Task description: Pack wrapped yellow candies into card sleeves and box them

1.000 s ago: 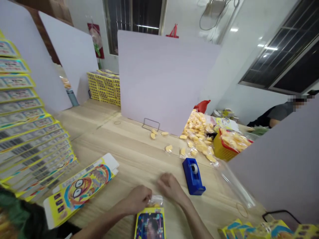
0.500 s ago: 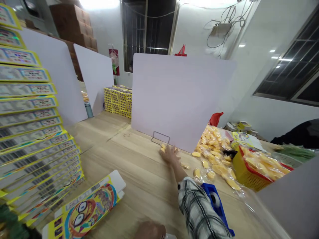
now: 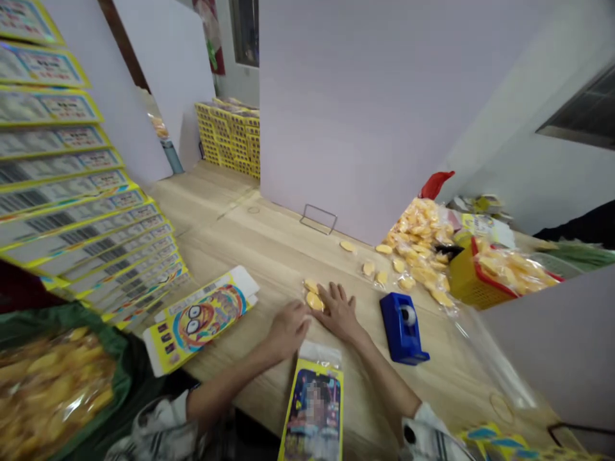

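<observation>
Two yellow oval pieces in clear wrapping (image 3: 314,301) lie on the wooden table between my hands. My right hand (image 3: 340,312) rests flat beside them, fingers spread, the thumb side touching them. Close on the left is my left hand (image 3: 289,328), its fingers curled in; whatever they may hold is hidden. Just below both hands lies a yellow printed carton (image 3: 314,410) with a pale flap at its top end. Another yellow cartoon carton (image 3: 202,320), its end flaps open, lies to the left. A blue tape dispenser (image 3: 403,330) stands to the right.
Stacked flat cartons (image 3: 86,166) rise at the left, above a green bag (image 3: 57,390) of yellow pieces. A white panel (image 3: 355,115) stands ahead. At right are a heap of wrapped yellow pieces (image 3: 420,230) and a yellow basket (image 3: 473,278); several loose pieces lie nearer.
My view has tipped down. My right hand has drawn back from the panel's wire foot towards me, with yellow pieces now beside it. My left hand has come up next to it.
</observation>
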### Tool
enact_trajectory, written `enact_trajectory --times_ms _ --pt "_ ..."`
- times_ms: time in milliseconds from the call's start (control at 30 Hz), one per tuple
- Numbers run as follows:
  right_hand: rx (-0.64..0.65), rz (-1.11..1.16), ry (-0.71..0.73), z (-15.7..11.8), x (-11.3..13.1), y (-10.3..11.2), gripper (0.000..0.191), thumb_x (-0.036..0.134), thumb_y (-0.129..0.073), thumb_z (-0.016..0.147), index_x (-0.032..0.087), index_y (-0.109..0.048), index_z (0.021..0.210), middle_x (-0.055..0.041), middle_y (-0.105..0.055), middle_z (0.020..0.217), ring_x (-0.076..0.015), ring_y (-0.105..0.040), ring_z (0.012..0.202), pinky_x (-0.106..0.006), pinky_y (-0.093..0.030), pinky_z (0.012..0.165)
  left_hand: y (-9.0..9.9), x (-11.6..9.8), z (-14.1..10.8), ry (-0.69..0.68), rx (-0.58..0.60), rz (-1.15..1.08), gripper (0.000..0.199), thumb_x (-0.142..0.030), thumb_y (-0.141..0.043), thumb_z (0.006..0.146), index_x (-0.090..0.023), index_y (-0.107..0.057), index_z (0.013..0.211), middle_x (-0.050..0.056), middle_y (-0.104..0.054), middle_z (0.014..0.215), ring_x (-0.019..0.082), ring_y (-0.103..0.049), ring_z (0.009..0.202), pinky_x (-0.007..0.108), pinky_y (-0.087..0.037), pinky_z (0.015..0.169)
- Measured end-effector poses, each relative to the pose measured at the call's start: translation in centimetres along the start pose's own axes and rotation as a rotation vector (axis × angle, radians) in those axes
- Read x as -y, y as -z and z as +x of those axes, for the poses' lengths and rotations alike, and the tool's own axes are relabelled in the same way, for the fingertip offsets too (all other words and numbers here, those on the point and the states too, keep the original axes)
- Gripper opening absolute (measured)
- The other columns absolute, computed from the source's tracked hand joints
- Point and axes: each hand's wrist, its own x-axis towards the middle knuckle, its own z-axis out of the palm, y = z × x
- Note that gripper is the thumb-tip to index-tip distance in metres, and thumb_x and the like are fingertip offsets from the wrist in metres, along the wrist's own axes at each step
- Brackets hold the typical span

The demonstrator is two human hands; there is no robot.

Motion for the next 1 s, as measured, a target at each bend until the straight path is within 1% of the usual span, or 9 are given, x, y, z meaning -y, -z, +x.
enact_trajectory --times_ms 67,200,300,467,700,767,833,933,1000 --pt "0.016 0.043 0.036 -2.7 0.3 0.1 0.071 0.048 -0.063 0.080 0.030 -0.035 0.142 -0.0165 -0.026 0.150 -0.0397 -0.018 0.138 -0.066 -0.021 0.100 0.8 0.3 1.7 -0.070 -0.089 0.149 0.020 -0.013 -0.045 0.083 -0.016 -0.062 0.092 0.009 -0.060 0.101 0.022 -0.051 0.100 0.035 -0.043 0.089" --pt "-0.128 0.220 0.067 -4.5 1.3 0.6 0.040 0.032 -0.064 0.080 0.018 -0.055 0.117 -0.0145 -0.055 0.122 -0.0282 -0.050 0.115 -0.041 -0.041 0.094 1.2 0.1 4.4 -0.259 0.200 0.426 0.016 -0.012 -0.058 0.074 -0.015 -0.065 0.088 0.010 -0.063 0.094 0.024 -0.052 0.095 0.036 -0.041 0.088" --pt "-0.068 0.207 0.006 -4.2 2.4 0.8 0.023 0.021 -0.068 0.075 0.016 -0.058 0.094 -0.0085 -0.061 0.097 -0.0211 -0.060 0.086 -0.029 -0.045 0.075 0.4 -1.1 5.4 -0.297 0.284 0.542 0.010 -0.015 -0.059 0.077 -0.015 -0.069 0.080 0.012 -0.064 0.090 0.026 -0.052 0.098 0.038 -0.040 0.087" --pt "0.028 0.019 -0.051 -4.5 3.7 1.4 0.033 0.022 -0.068 0.074 0.015 -0.053 0.103 -0.0099 -0.061 0.102 -0.0218 -0.059 0.087 -0.028 -0.042 0.073 0.3 -1.3 5.8 -0.196 0.204 0.574 0.014 -0.006 -0.057 0.074 -0.010 -0.070 0.073 0.020 -0.064 0.091 0.032 -0.051 0.104 0.044 -0.037 0.089" --pt "0.163 -0.082 0.212 -3.8 4.6 3.0 0.035 0.010 -0.058 0.076 0.021 -0.058 0.109 -0.0102 -0.066 0.103 -0.0252 -0.057 0.097 -0.029 -0.042 0.076 3.9 2.4 4.7 0.049 0.080 0.466 0.028 0.000 -0.054 0.068 -0.013 -0.066 0.089 0.012 -0.064 0.080 0.026 -0.058 0.089 0.034 -0.043 0.076" --pt "0.140 -0.019 0.199 -3.5 3.3 3.2 0.039 0.011 -0.057 0.076 0.023 -0.058 0.113 -0.0072 -0.067 0.098 -0.0226 -0.060 0.091 -0.029 -0.042 0.075 4.4 2.7 4.0 0.120 0.016 0.344 0.038 -0.005 -0.054 0.072 -0.015 -0.060 0.108 0.004 -0.061 0.072 0.019 -0.059 0.075 0.028 -0.043 0.068" --pt "-0.024 0.200 0.095 -3.9 1.4 3.0 0.039 0.015 -0.054 0.077 0.022 -0.056 0.116 -0.0039 -0.066 0.085 -0.0199 -0.060 0.079 -0.029 -0.043 0.071 4.1 2.4 3.0 0.148 -0.047 -0.035 0.049 -0.011 -0.056 0.073 -0.015 -0.049 0.121 -0.003 -0.056 0.065 0.013 -0.056 0.062 0.023 -0.042 0.061" --pt "-0.370 0.830 -0.125 -5.5 -0.8 2.2 0.041 0.031 -0.058 0.077 0.020 -0.052 0.116 0.0054 -0.052 0.062 -0.0149 -0.053 0.056 -0.027 -0.044 0.059 2.3 0.9 1.3 0.137 -0.050 -0.722 0.055 -0.019 -0.062 0.068 -0.016 -0.044 0.120 -0.006 -0.053 0.065 0.010 -0.054 0.057 0.020 -0.043 0.056" --pt "-0.478 1.145 -0.199 -7.0 -1.2 1.1 0.046 0.039 -0.063 0.072 0.021 -0.050 0.112 0.0090 -0.046 0.058 -0.0128 -0.048 0.050 -0.026 -0.043 0.053 0.8 0.0 0.3 0.125 -0.031 -0.885 0.049 -0.020 -0.064 0.065 -0.016 -0.047 0.111 -0.004 -0.058 0.073 0.011 -0.058 0.063 0.022 -0.046 0.058"
